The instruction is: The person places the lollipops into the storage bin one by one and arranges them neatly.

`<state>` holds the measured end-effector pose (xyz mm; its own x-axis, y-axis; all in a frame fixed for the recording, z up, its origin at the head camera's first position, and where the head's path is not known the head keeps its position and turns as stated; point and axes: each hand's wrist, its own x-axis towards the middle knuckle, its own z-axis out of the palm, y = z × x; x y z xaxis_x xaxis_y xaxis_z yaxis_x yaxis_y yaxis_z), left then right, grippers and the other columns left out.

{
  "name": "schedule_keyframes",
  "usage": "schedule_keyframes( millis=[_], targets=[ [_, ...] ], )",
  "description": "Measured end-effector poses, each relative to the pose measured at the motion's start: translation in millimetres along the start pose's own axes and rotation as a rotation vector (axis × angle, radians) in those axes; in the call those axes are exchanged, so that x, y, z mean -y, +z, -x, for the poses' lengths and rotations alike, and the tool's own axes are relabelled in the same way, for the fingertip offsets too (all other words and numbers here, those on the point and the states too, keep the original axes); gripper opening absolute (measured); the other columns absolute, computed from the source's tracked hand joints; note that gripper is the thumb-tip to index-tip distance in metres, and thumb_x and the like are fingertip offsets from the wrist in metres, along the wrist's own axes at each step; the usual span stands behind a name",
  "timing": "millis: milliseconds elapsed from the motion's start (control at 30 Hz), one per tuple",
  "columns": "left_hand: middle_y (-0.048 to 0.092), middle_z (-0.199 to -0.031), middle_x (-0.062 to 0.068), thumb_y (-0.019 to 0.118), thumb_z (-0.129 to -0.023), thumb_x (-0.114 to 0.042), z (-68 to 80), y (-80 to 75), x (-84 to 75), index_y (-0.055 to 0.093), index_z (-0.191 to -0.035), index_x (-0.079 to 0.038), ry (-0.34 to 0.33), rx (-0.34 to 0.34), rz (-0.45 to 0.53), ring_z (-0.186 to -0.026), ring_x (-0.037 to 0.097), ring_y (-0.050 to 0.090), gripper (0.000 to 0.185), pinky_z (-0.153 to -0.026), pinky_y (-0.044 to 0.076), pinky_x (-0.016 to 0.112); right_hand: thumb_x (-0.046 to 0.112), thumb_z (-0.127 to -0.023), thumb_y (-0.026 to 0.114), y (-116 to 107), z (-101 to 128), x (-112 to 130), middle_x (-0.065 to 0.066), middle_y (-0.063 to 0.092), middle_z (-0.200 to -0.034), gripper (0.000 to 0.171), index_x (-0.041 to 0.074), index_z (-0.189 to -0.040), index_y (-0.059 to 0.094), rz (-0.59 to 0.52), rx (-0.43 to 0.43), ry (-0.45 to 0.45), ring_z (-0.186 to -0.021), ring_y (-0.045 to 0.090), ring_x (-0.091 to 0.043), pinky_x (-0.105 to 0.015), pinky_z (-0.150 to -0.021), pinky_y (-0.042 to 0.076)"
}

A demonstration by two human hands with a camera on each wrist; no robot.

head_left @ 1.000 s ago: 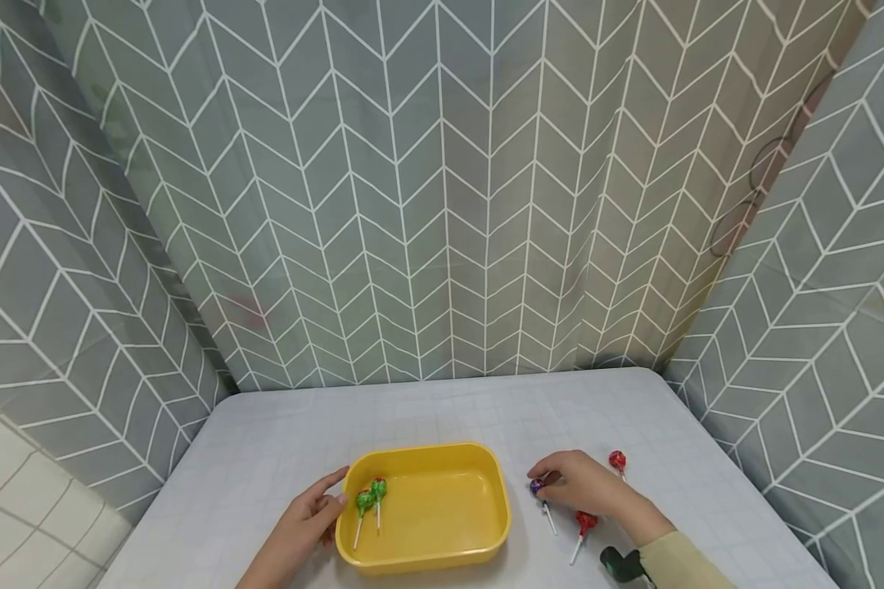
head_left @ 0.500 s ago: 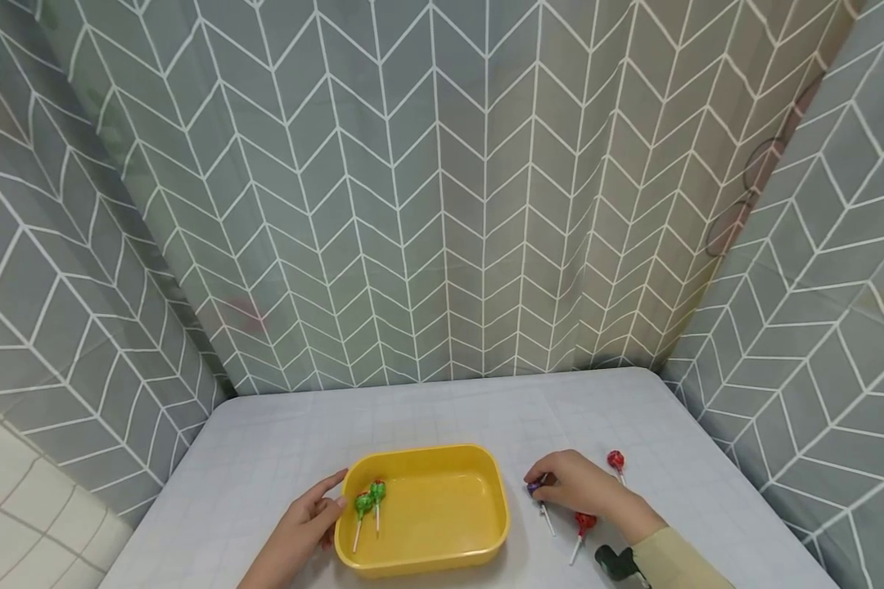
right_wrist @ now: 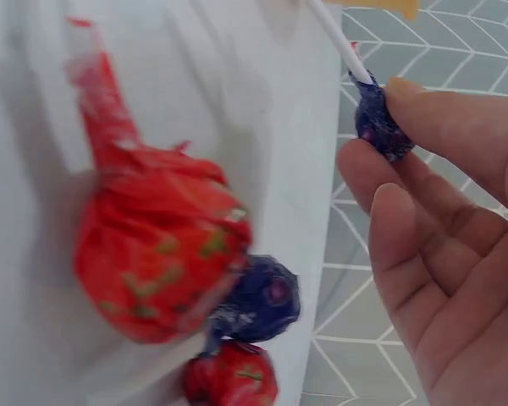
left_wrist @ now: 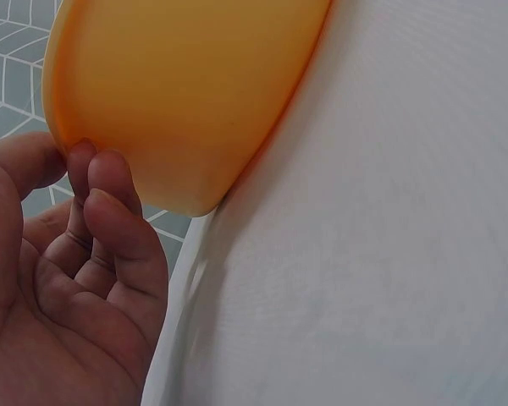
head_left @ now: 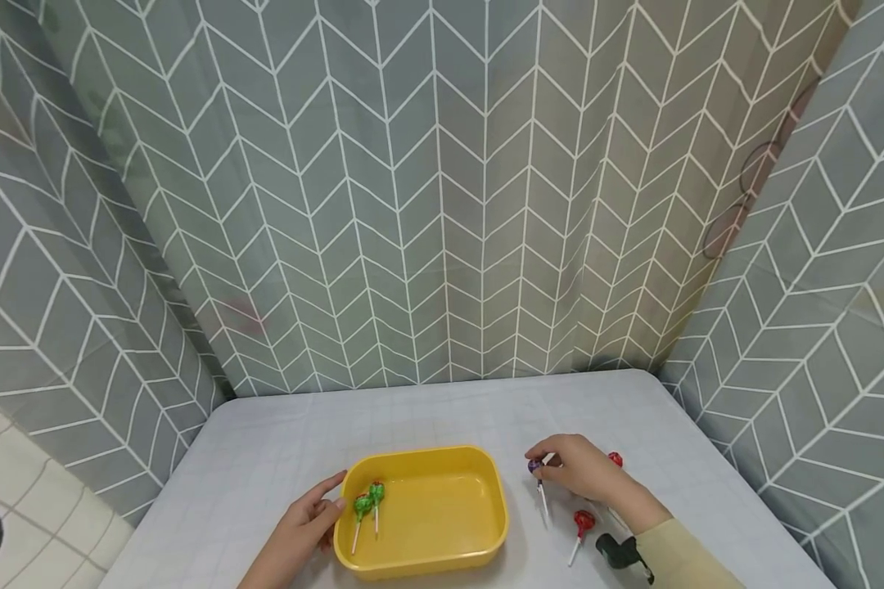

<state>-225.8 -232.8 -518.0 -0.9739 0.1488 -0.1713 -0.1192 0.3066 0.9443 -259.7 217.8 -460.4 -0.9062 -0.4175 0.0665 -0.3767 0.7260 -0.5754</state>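
Pinched at its wrapped head between thumb and fingertips of the right hand (head_left: 585,476), a purple-wrapped lollipop on a white stick (head_left: 536,468) hangs just above the table, its stick pointing down toward the person, to the right of the tray. The left hand (head_left: 304,528) rests with relaxed fingers against the outer left wall of the tray and grasps nothing.

Grey curtains with a white chevron pattern (head_left: 442,204) enclose the scene at the back and on both sides. A pale grey table with a faint grid pattern (head_left: 265,458) fills the lower part of the head view. On it stands a yellow rectangular plastic tray with rounded corners (head_left: 427,558); two green-wrapped lollipops (head_left: 369,499) lie side by side at its left end. A red-wrapped lollipop (head_left: 582,522) lies on the table near the right wrist, and a second red-wrapped lollipop (head_left: 616,459) shows partly behind the right hand.

The left wrist view alone shows the fingertips (left_wrist: 102,173) touching the tray's curved wall close to its rim. The right wrist view alone shows the purple head (right_wrist: 377,125) held between thumb tip and fingers; it also shows another purple-wrapped lollipop (right_wrist: 258,300) lying among the red ones on the table, which the head view hides.
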Motion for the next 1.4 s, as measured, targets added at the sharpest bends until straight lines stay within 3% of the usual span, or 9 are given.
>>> schedule_keyframes(
  millis=[467, 733, 1033, 1400],
  targets=[
    [0.058, -0.078, 0.009, 0.061, -0.096, -0.045, -1.0, -0.4, 1.5, 0.038, -0.151, -0.008, -0.029, -0.003, 0.014, -0.066, 0.023, 0.054, 0.07, -0.059, 0.049, 0.031, 0.022, -0.091, 0.073, -11.7, -12.0, 14.1, 0.008, 0.067, -0.105, 0.025, 0.018, -0.115, 0.072, -0.09, -0.123, 0.02, -0.089, 0.066, -0.011, -0.028, -0.075, 0.055],
    [0.058, -0.077, 0.01, 0.061, -0.096, -0.046, -1.7, -2.0, 2.0, 0.038, -0.151, -0.008, -0.016, 0.005, 0.008, -0.066, 0.024, 0.054, 0.071, -0.058, 0.049, 0.031, 0.025, -0.091, 0.074, -11.0, -23.6, 32.7, 0.003, 0.067, -0.108, 0.029, 0.014, -0.117, 0.071, -0.157, -0.089, -0.022, -0.091, 0.067, -0.013, -0.03, -0.077, 0.056],
    [0.058, -0.079, 0.01, 0.062, -0.096, -0.046, 0.4, -2.1, -0.4, 0.038, -0.151, -0.008, -0.019, 0.016, 0.039, -0.066, 0.023, 0.054, 0.072, -0.059, 0.05, 0.031, 0.02, -0.092, 0.073, -6.7, -35.5, 53.2, 0.002, 0.066, -0.109, 0.03, 0.011, -0.12, 0.07, -0.142, -0.038, -0.115, -0.092, 0.067, -0.013, -0.028, -0.077, 0.055],
    [0.059, -0.08, 0.01, 0.063, -0.095, -0.046, 1.8, -1.5, -0.9, 0.038, -0.151, -0.007, -0.016, 0.014, 0.044, -0.066, 0.022, 0.054, 0.073, -0.059, 0.05, 0.03, 0.013, -0.091, 0.073, 0.8, -53.3, 79.8, 0.002, 0.067, -0.106, 0.026, 0.008, -0.117, 0.071, -0.145, 0.023, -0.164, -0.089, 0.068, -0.013, -0.028, -0.076, 0.056]
  ],
)
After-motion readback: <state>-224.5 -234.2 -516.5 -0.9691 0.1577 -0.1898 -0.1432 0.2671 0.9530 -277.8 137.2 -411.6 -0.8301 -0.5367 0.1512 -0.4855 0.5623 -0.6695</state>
